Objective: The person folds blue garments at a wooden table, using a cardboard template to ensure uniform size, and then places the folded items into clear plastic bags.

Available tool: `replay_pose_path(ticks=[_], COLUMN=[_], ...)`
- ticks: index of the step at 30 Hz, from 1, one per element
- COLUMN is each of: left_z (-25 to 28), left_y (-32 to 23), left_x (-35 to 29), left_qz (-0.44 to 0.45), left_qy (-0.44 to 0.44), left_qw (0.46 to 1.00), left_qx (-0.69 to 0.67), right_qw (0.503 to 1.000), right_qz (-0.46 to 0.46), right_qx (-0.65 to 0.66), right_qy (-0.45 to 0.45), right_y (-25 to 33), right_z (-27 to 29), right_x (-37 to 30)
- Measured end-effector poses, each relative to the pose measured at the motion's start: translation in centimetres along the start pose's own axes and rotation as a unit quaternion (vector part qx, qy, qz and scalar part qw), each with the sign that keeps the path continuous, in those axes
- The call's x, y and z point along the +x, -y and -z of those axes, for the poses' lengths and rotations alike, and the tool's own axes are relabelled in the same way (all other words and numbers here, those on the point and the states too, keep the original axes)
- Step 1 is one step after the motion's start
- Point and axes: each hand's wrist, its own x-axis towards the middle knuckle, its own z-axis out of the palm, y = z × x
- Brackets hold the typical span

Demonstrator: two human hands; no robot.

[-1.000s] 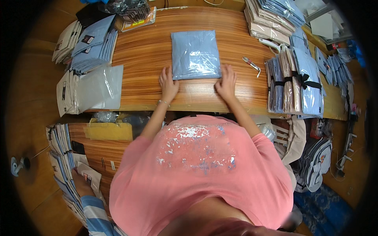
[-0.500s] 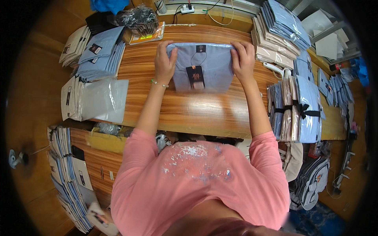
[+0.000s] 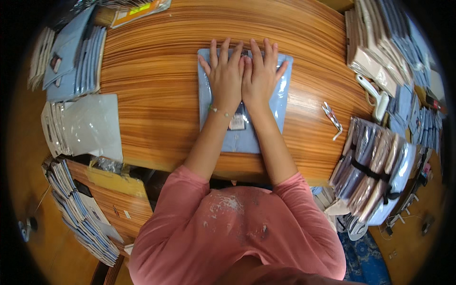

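A folded light blue shirt in a clear plastic bag (image 3: 277, 121) lies flat on the wooden table (image 3: 161, 95). My left hand (image 3: 226, 78) and my right hand (image 3: 260, 80) press side by side on its upper part, palms down, fingers spread and pointing to the far edge. The thumbs meet at the middle, over the collar area. Between my wrists part of a dark hang tag with a white label (image 3: 237, 122) shows through the plastic. The rest of the tag and the collar are hidden by my hands.
At the left stand stacks of blue bagged shirts (image 3: 71, 66) and a pile of clear plastic bags (image 3: 97, 126). To the right are a small cutter-like tool (image 3: 332, 118), a white handheld device (image 3: 375, 95), a bundle tied with black ribbon (image 3: 373, 168) and beige packages (image 3: 370, 61).
The bagged shirt, held up by its top corners before, now lies flat on the table. Both hands have let go of the corners and come together on top of it. The view has shifted.
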Motion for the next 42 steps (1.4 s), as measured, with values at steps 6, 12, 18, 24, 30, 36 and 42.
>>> replay_pose_path(ticks=[6,12,18,24,30,36,42], left_z=[1.0,0.7,0.9,0.7,1.0,0.5,4.3], left_y=[0.3,-0.4,-0.1,-0.3,-0.4,-0.6,4.5], left_x=[1.2,0.9,0.9,0.6,-0.1,0.3,1.3], left_qz=[0.0,0.01,0.021,0.02,0.019,0.014,-0.004], left_qy=[0.029,0.039,0.008,-0.002,-0.005,0.02,0.083], left_qw=[1.0,0.998,0.998,0.998,0.998,0.997,0.988], left_qx=[0.008,-0.038,-0.051,-0.058,-0.06,-0.071,0.132], right_qw=[1.0,1.0,0.999,0.999,0.999,0.997,0.949], right_qz=[0.002,-0.015,-0.022,-0.018,-0.029,-0.045,0.055], right_qx=[0.008,0.014,0.02,0.021,0.012,-0.042,-0.247], right_qy=[0.009,0.017,0.029,0.029,0.042,0.052,0.186], right_y=[-0.2,-0.6,0.3,-0.4,-0.4,-1.6,-0.1], right_z=[-0.9,-0.7,-0.7,-0.8,-0.8,-1.4,3.0], right_x=[0.7,0.6,0.4,0.2,-0.4,0.1,3.3])
